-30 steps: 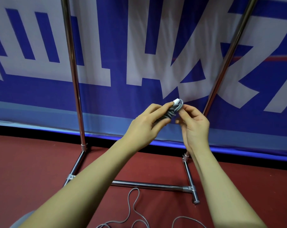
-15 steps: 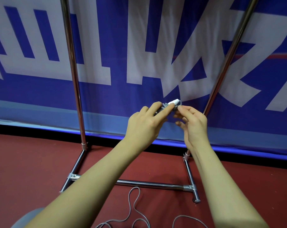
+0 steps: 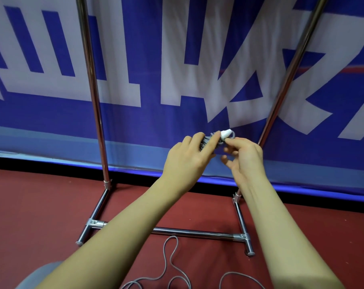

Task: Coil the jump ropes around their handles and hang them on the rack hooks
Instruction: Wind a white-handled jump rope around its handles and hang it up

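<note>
The left hand [image 3: 187,157] now lies lower and more over the coiled jump rope [image 3: 213,140] than a second ago, with its fingers curled round the bundle, so it grips the handles and the turns of cord together. Earlier its forefinger stretched up along the bundle to the white handle tip [image 3: 226,133]; now that tip sticks out free at about 1 o'clock from the hand. This suggests, I think, that the winding is almost finished and the last end is being fixed.

The right hand [image 3: 242,156] has dropped a little too. Its thumb and forefinger pinch the grey cord just under the white tip, and the other fingers hang loosely curled. Whether it tucks a loop I cannot tell.

The bundle is held between the two uprights of the rack [image 3: 93,101], near the right one. No hook is visible. A second rope [image 3: 168,259] lies loose on the red floor at 6 o'clock, unchanged.
</note>
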